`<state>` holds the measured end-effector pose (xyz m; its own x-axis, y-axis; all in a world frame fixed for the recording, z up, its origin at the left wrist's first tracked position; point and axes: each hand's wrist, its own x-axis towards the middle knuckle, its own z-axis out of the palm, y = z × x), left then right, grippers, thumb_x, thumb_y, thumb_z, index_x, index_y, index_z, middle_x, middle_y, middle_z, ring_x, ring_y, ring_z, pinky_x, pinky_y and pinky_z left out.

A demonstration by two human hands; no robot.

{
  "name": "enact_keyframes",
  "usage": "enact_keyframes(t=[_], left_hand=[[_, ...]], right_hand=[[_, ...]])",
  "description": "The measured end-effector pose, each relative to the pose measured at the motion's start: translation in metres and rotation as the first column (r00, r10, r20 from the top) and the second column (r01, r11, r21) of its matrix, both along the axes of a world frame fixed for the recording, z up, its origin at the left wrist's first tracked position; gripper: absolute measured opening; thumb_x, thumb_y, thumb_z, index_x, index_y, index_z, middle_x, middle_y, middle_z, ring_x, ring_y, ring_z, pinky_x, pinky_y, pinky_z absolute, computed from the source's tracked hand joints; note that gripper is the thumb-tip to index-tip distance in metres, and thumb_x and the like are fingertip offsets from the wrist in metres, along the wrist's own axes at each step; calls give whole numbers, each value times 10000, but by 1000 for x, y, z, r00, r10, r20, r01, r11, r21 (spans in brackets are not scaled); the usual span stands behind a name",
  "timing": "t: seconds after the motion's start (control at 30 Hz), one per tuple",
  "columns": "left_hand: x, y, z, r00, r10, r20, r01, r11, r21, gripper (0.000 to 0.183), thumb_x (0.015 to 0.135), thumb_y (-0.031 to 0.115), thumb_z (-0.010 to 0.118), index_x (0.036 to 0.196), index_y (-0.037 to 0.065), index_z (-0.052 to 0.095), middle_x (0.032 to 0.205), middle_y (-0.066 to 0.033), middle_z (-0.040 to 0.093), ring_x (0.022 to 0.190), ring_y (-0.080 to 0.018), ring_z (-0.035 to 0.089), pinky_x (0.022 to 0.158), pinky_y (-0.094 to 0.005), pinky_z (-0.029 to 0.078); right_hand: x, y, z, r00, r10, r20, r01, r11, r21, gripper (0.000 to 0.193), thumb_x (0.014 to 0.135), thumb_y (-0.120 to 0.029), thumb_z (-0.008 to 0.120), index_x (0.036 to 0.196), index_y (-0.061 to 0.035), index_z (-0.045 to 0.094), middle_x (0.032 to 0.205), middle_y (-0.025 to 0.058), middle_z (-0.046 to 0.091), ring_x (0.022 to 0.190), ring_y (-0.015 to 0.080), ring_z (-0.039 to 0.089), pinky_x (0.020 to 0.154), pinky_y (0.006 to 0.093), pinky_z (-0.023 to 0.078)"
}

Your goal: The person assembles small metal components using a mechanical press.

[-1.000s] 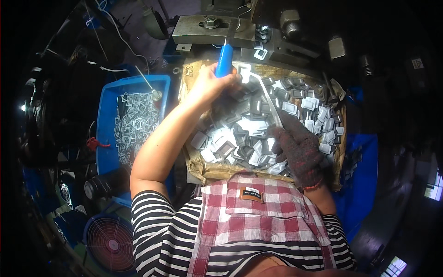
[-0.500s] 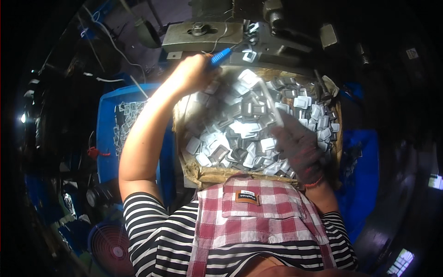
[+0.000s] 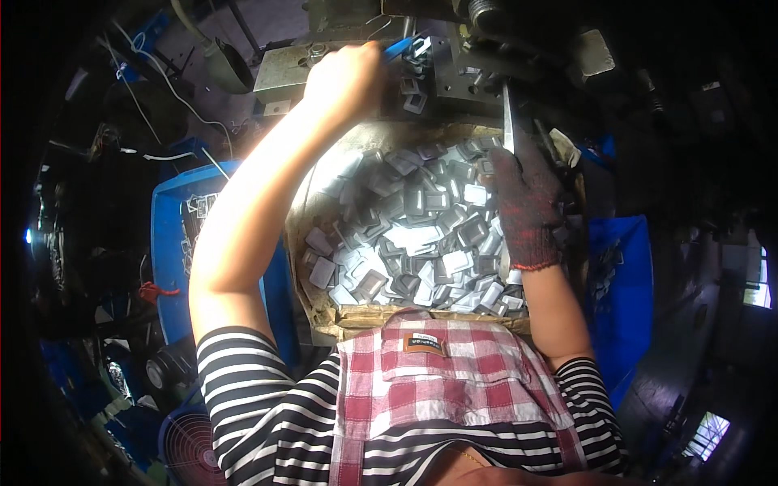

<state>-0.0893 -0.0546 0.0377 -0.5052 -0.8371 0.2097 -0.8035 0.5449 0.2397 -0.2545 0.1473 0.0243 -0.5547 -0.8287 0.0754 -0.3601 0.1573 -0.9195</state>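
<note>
My bare left hand (image 3: 344,79) is closed round a blue-handled tool (image 3: 397,49) at the machine's near side. A small pale frame-shaped metal piece (image 3: 421,46) sits at the tool's far end; whether the tool grips it I cannot tell. My right hand (image 3: 527,194), in a dark knitted glove with red marks, is closed on a long thin metal tool (image 3: 508,117) like tweezers. That tool points away from me toward the machine's dark metal block (image 3: 478,73). Below both hands lies a heap of small grey rectangular metal pieces (image 3: 425,202) in a paper-lined tray (image 3: 356,317).
A blue bin (image 3: 166,215) with thin metal frames stands to the left, partly behind my left arm. Another blue bin (image 3: 636,283) is at the right. A steel clamp plate (image 3: 284,73) and a fan (image 3: 190,445) stand on the left side.
My left hand has moved forward with the blue-handled tool, closer to the machine. My right hand has moved forward from over the heap, its metal tool now pointing at the machine.
</note>
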Motion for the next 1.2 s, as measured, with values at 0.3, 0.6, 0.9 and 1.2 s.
enact_keyframes(t=[0.3, 0.6, 0.9, 1.2], left_hand=[[73, 62, -40, 992, -81, -93, 112, 907, 405, 351, 760, 209, 797, 1013, -4, 680, 847, -214, 664, 842, -381, 665, 772, -430, 520], [97, 58, -49, 890, 213, -403, -37, 915, 402, 280, 808, 101, 764, 1008, -47, 636, 824, -146, 700, 743, -258, 713, 703, -343, 552], [68, 70, -52, 420, 563, -712, 517, 496, 697, 290, 841, 101, 766, 1050, 21, 581, 923, -76, 674, 821, -170, 716, 695, -265, 575], [66, 78, -58, 415, 566, -712, 545, 472, 693, 253, 856, 99, 747, 1011, 38, 556, 903, -76, 668, 836, -167, 716, 679, -265, 552]], right_hand=[[-21, -22, -53, 892, -27, -452, -18, 995, -96, 370, 925, -199, 627, 1268, -62, 613, 866, 72, 656, 663, 126, 601, 605, 320, 513], [8, 45, 31, 998, 25, 65, -39, 975, 221, 450, 958, -167, 571, 1402, -101, 539, 861, 29, 654, 684, 59, 580, 565, 235, 503], [43, 66, 14, 902, 303, 308, -370, 910, 186, 421, 956, -164, 627, 1353, -35, 571, 1021, 66, 686, 767, 85, 621, 681, 249, 526], [47, 64, 12, 892, 282, 353, -378, 893, 243, 410, 950, -145, 633, 1337, -22, 578, 952, 53, 693, 749, 82, 617, 662, 247, 511]])
